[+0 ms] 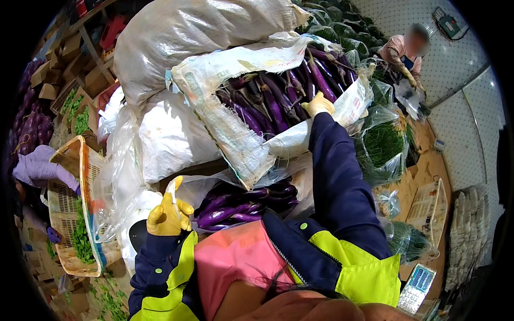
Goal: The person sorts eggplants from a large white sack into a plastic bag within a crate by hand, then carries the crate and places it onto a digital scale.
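My right hand (318, 105), in a pale yellow glove, reaches to the near edge of an open woven sack (245, 148) full of long purple eggplants (273, 104). It touches an eggplant or the sack's rim there; whether its fingers grip one cannot be told. My left hand (170, 210), in a yellow glove, is raised at the left with its fingers apart and nothing seen between them. Close to my body, more eggplants (237, 206) lie in a clear plastic bag, to the right of my left hand and below the sack.
Full sacks (192, 36) lie behind and left. A co-worker in purple sleeves (48, 164) is beside a plastic crate (84, 180) with leafy greens. Another person (401, 52) handles a bag at upper right. Bagged greens (381, 140), a crate (429, 204) and a scale (417, 287) are at right.
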### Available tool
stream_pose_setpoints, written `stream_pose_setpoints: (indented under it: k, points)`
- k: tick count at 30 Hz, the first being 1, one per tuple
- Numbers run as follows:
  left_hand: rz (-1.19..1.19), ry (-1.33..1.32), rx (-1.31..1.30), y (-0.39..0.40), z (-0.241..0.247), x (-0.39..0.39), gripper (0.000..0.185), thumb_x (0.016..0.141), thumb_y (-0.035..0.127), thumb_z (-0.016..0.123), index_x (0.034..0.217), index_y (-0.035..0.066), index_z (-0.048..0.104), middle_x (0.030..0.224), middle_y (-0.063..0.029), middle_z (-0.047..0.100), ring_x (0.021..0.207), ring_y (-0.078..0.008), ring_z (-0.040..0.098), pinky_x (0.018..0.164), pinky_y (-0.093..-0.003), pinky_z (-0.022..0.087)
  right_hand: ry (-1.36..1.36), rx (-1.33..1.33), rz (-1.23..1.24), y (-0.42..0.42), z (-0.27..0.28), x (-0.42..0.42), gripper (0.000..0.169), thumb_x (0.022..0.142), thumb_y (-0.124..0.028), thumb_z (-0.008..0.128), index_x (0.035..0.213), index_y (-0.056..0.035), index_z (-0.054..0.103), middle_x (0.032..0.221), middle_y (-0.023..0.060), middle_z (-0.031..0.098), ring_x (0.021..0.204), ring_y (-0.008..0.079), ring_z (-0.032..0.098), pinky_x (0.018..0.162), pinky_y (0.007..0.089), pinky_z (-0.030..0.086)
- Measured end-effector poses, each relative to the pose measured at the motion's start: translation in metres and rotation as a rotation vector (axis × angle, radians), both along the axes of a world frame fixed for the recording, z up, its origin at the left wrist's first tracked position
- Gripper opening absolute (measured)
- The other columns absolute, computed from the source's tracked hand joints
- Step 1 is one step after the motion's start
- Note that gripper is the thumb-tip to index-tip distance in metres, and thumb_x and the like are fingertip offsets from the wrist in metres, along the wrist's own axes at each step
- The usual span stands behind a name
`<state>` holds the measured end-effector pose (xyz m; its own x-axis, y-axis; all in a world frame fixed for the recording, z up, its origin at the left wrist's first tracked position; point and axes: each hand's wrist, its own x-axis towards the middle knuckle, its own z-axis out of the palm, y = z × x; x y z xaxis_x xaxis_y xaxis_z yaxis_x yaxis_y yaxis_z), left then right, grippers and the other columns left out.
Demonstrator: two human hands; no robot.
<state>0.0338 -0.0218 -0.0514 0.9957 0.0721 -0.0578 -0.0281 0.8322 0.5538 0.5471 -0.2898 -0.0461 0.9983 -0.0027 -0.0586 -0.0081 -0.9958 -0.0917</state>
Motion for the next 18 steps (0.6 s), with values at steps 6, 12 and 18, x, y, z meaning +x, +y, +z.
stream_pose_setpoints:
  k: [6,12,18]
  points:
    - [-0.047,-0.072,-0.037,0.008,-0.011,0.014,0.104,0.088,0.042,0.072,0.160,0.006,0.006,0.109,-0.0259,0.068,0.073,-0.0310,0.071,0.069,-0.0428,0.060,0.441,1.032,-0.003,-0.015,0.005,0.018,0.070,0.085,-0.066,0.065,0.123,-0.0063,0.067,0.098,0.0152,0.074,0.075,0.0296,0.070,0.068,0.0352,0.052]
    - [-0.049,-0.076,-0.042,0.009,-0.012,0.016,0.104,0.088,0.042,0.071,0.160,0.006,0.005,0.110,-0.0269,0.068,0.075,-0.0318,0.071,0.068,-0.0438,0.060,0.284,0.743,0.299,-0.033,0.009,0.037,0.069,0.094,-0.066,0.056,0.115,-0.0025,0.069,0.100,0.0149,0.075,0.084,0.0274,0.071,0.074,0.0397,0.053]
    - [-0.048,-0.033,0.033,0.011,-0.003,0.008,0.100,0.090,0.045,0.068,0.160,0.005,0.009,0.109,-0.0225,0.068,0.073,-0.0289,0.070,0.068,-0.0395,0.059,0.209,-0.613,0.415,-0.052,0.035,0.031,0.038,0.087,-0.029,0.061,0.118,-0.0106,0.074,0.121,0.0167,0.070,0.115,0.0315,0.067,0.097,0.0413,0.053]
